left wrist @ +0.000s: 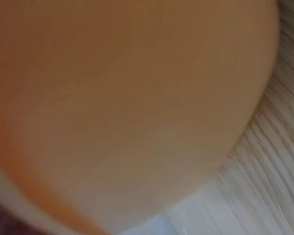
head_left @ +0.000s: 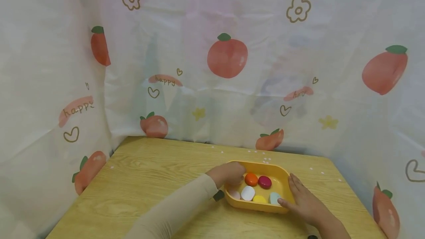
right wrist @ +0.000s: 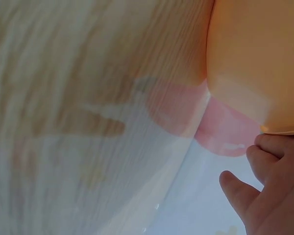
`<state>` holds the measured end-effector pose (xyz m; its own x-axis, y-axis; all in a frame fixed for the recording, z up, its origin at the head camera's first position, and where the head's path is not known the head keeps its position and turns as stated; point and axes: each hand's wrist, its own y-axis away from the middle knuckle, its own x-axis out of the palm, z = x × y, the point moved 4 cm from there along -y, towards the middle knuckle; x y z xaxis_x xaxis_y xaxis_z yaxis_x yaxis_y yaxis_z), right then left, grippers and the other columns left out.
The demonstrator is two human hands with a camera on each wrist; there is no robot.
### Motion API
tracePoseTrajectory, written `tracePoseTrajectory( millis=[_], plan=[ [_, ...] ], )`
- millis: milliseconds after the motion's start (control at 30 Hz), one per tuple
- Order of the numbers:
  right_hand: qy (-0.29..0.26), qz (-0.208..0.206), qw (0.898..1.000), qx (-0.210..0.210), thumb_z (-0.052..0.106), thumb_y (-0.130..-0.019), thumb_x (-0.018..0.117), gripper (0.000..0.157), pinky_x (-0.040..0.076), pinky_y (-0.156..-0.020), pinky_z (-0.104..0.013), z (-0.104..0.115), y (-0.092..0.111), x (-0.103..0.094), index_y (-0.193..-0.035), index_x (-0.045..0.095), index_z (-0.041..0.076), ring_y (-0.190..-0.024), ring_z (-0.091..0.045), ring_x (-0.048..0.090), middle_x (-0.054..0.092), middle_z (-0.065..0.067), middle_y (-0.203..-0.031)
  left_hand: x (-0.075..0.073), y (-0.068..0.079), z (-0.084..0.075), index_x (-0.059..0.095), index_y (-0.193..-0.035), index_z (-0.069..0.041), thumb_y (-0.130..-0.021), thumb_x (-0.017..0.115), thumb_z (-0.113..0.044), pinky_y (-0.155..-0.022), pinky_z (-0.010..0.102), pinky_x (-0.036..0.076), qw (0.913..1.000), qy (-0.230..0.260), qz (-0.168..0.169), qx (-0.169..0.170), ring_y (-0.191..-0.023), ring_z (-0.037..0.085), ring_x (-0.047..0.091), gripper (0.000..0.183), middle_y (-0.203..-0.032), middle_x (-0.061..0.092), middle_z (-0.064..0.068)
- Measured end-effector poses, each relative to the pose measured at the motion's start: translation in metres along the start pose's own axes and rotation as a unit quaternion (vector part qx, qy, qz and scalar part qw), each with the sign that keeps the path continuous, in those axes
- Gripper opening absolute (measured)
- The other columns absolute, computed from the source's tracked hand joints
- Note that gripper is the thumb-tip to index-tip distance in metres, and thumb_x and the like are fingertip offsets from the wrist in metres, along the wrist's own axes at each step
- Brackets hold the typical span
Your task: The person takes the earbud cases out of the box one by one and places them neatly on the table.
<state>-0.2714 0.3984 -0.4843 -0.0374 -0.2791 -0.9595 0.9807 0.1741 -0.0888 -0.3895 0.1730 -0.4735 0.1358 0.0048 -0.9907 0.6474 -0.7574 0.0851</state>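
Observation:
A yellow plastic tray (head_left: 255, 206) sits on the table with several smooth rounded pieces inside. An orange piece (head_left: 251, 179) and a dark pink one (head_left: 264, 182) lie toward the back. Along the front are a pale pink piece (head_left: 235, 194), a white one (head_left: 248, 193), a yellow one (head_left: 259, 199) and a pale green one (head_left: 275, 198). My left hand (head_left: 229, 173) reaches over the tray's left end, its fingertips hidden; I cannot tell what they hold. At the right end my right hand (head_left: 307, 202) rests against the rim, fingers straight, thumb beside the pale green piece.
The wooden table (head_left: 159, 169) has small white spots (head_left: 265, 159) behind the tray. A fruit-printed white curtain (head_left: 186, 113) hangs round its back and sides. The tray's outer wall (left wrist: 137, 107) fills most of the left wrist view.

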Motion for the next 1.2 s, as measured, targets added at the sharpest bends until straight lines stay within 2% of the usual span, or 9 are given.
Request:
tracePoseTrajectory(
  millis=[333,567,667,733,800,900,967,1067,1200],
  plan=[
    [-0.006,0.003,1.0,-0.001,0.057,-0.094,0.054,0.094,0.028,-0.104,-0.065,0.006,0.0,-0.004,-0.145,0.025,-0.015,-0.137,-0.05,0.021,0.016,-0.032,-0.154,0.003,0.003,-0.006,0.06,-0.079,-0.016,-0.084,0.068,-0.013,-0.048,0.023,0.038,0.9966,0.007,0.044,-0.069,-0.06,0.013,0.048,0.011,-0.07,0.056,-0.002],
    [-0.018,0.017,1.0,0.011,0.059,-0.094,0.052,0.095,0.025,-0.104,-0.067,0.005,0.0,-0.002,-0.147,0.022,-0.014,-0.138,-0.051,0.019,0.013,-0.031,-0.154,0.001,0.003,-0.011,0.062,-0.072,-0.013,-0.089,0.064,-0.016,-0.05,0.024,0.034,0.9946,-0.033,0.087,-0.047,-0.059,0.015,0.044,0.017,-0.071,0.053,0.001],
    [-0.023,0.019,0.999,0.011,0.058,-0.094,0.052,0.094,0.025,-0.104,-0.067,0.006,0.001,-0.001,-0.147,0.022,-0.014,-0.138,-0.051,0.018,0.013,-0.032,-0.154,0.001,0.003,-0.009,0.062,-0.071,-0.011,-0.085,0.063,-0.01,-0.047,0.024,0.031,0.9925,0.014,0.094,-0.076,-0.056,0.016,0.041,0.015,-0.07,0.053,0.002],
    [-0.025,0.019,0.999,0.01,0.057,-0.094,0.053,0.094,0.025,-0.104,-0.067,0.007,0.002,0.0,-0.146,0.022,-0.014,-0.138,-0.051,0.018,0.013,-0.032,-0.154,0.001,0.005,-0.006,0.062,-0.07,-0.01,-0.082,0.062,-0.006,-0.044,0.025,0.029,0.9853,0.084,0.096,-0.114,-0.053,0.016,0.04,0.012,-0.068,0.053,0.003],
    [-0.025,0.017,0.999,0.011,0.057,-0.094,0.053,0.093,0.026,-0.104,-0.067,0.008,0.002,0.0,-0.146,0.023,-0.014,-0.138,-0.051,0.019,0.014,-0.031,-0.154,0.0,0.006,-0.003,0.062,-0.07,-0.009,-0.079,0.062,-0.003,-0.042,0.025,0.029,0.9766,0.139,0.098,-0.131,-0.049,0.017,0.04,0.011,-0.066,0.053,0.003],
    [-0.02,0.016,1.0,0.011,0.058,-0.094,0.053,0.093,0.028,-0.103,-0.066,0.01,0.003,0.0,-0.146,0.024,-0.014,-0.137,-0.051,0.021,0.015,-0.031,-0.154,-0.003,0.008,-0.002,0.06,-0.067,-0.008,-0.084,0.061,-0.006,-0.042,0.024,0.032,0.9727,0.175,0.113,-0.104,-0.046,0.017,0.042,0.017,-0.062,0.051,0.004],
    [-0.017,0.012,1.0,0.008,0.057,-0.094,0.053,0.092,0.029,-0.103,-0.066,0.01,0.004,-0.001,-0.146,0.025,-0.014,-0.137,-0.051,0.022,0.016,-0.031,-0.154,-0.005,0.008,-0.003,0.057,-0.066,-0.008,-0.09,0.06,-0.011,-0.043,0.024,0.034,0.9767,0.166,0.12,-0.064,-0.047,0.016,0.044,0.024,-0.059,0.049,0.003],
    [-0.011,0.004,1.0,0.005,0.056,-0.094,0.053,0.092,0.03,-0.103,-0.065,0.009,0.005,-0.003,-0.145,0.026,-0.014,-0.137,-0.05,0.022,0.017,-0.031,-0.154,-0.008,0.007,-0.005,0.056,-0.064,-0.007,-0.096,0.058,-0.02,-0.044,0.023,0.037,0.9781,0.166,0.119,-0.04,-0.047,0.016,0.046,0.035,-0.056,0.047,0.002],
    [-0.01,0.002,1.0,0.007,0.058,-0.094,0.053,0.093,0.03,-0.102,-0.065,0.008,0.006,-0.005,-0.146,0.026,-0.014,-0.137,-0.05,0.022,0.017,-0.031,-0.154,-0.008,0.007,-0.007,0.055,-0.063,-0.006,-0.096,0.058,-0.023,-0.044,0.024,0.039,0.9739,0.178,0.12,-0.072,-0.048,0.017,0.047,0.036,-0.056,0.047,0.003]
  ],
)
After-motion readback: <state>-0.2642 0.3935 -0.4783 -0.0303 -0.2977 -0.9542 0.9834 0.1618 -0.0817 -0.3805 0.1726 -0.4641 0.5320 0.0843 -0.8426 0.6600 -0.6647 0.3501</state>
